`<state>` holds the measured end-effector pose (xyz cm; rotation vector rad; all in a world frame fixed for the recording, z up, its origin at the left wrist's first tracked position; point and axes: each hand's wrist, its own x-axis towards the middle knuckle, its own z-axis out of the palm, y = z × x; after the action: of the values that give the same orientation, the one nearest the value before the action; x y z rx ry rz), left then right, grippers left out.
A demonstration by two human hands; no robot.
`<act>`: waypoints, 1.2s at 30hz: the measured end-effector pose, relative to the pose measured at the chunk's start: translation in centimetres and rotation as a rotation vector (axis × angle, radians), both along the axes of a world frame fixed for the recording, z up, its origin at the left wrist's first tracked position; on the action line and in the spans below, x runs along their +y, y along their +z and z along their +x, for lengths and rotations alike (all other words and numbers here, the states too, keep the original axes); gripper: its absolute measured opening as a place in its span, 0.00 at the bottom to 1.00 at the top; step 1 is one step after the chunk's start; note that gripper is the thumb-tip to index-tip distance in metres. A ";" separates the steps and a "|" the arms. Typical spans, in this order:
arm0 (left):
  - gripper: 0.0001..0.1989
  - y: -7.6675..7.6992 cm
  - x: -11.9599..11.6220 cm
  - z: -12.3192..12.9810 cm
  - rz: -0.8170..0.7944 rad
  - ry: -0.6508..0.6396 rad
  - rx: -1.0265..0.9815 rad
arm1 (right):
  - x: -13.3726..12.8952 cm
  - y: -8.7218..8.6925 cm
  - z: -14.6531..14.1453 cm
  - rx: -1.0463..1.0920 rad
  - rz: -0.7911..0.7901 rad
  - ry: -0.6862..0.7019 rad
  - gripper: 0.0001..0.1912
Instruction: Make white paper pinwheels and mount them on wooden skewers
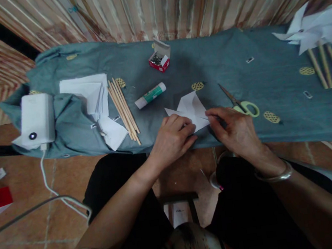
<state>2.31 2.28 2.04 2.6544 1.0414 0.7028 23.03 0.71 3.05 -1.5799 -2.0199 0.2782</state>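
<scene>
A piece of white paper [192,107], cut into flaps, lies on the cloth-covered bench in front of me. My left hand [175,134] has its fingers curled and pressed onto the paper's left and near side. At the paper's right corner, my right hand [233,126] pinches the edge between thumb and forefinger. Just beyond the right hand lie scissors [244,106] with pale green handles. A glue stick [150,95] rests on the cloth up and left of the paper. Farther back stands an open red box [159,60] with small metal pieces inside.
Wooden sticks [124,111] lie left of centre beside stacked white paper [85,94]. A white power bank [36,119] with a cable [45,175] sits at the far left. Paper pinwheels [317,27] on sticks lie far right. The cloth's front edge [291,137] runs above my knees.
</scene>
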 end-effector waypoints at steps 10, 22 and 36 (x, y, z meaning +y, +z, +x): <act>0.11 0.0 -0.2 0.3 0.014 -0.003 0.103 | -0.4 0.5 0.0 0.023 -0.016 0.002 0.10; 0.10 -0.7 -0.5 -0.6 0.081 0.044 0.034 | -0.2 1.3 0.9 0.272 -0.220 0.081 0.10; 0.10 -0.6 -0.6 -0.8 0.062 0.029 -0.001 | 0.3 1.0 1.2 0.078 -0.183 0.231 0.14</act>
<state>1.49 1.72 1.41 2.6955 1.0775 0.7543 24.24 0.96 4.00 -1.4145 -2.1683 0.6188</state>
